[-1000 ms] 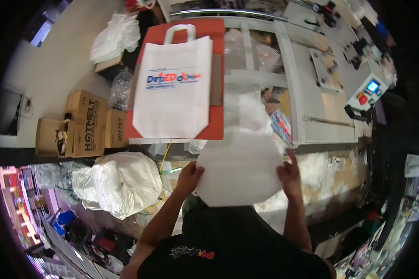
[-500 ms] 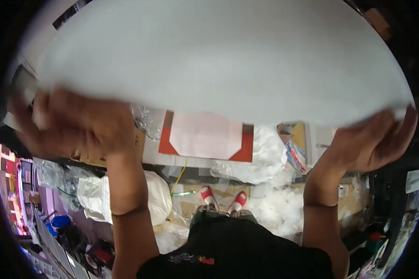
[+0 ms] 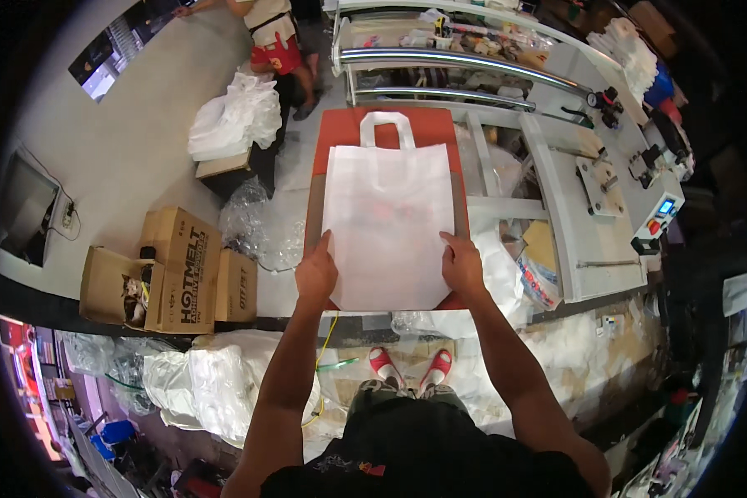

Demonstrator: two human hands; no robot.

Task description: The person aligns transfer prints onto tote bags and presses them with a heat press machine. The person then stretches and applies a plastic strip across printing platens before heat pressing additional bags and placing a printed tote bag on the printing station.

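A white non-woven bag (image 3: 388,207) with loop handles lies flat on a red board (image 3: 340,124), faint marks showing through its middle. My left hand (image 3: 317,267) grips the bag's left edge, fingers closed. On the opposite edge my right hand (image 3: 462,266) has its fingers curled onto the fabric, holding it. Both forearms reach in from the lower edge of the view.
Cardboard boxes (image 3: 232,286) stand left, one holding a cat (image 3: 132,292). White bags (image 3: 236,112) are stacked behind, near another person (image 3: 278,54). A metal press frame with rollers (image 3: 465,65) and a control box (image 3: 659,209) occupies the back and right. Plastic wrapping (image 3: 249,207) lies beside the board.
The blank bag my hands held raised high half a second ago is now lowered onto the red board, covering where the printed bag showed a second ago. The head view has shifted.
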